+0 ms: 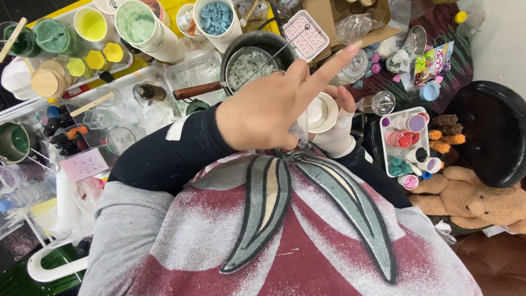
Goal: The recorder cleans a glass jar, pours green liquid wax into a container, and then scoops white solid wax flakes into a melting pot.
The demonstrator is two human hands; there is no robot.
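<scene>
Cluttered worktable; cup between hands.

A brown teddy bear lies right of the hands, a pan of white bits above them, and green cups far left.

Black round stool at right; dark floor; cluttered craft table; bright even light.

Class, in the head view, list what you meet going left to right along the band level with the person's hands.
Green cup → left hand → small white container → white tray of coloured pots → black stool.
</scene>
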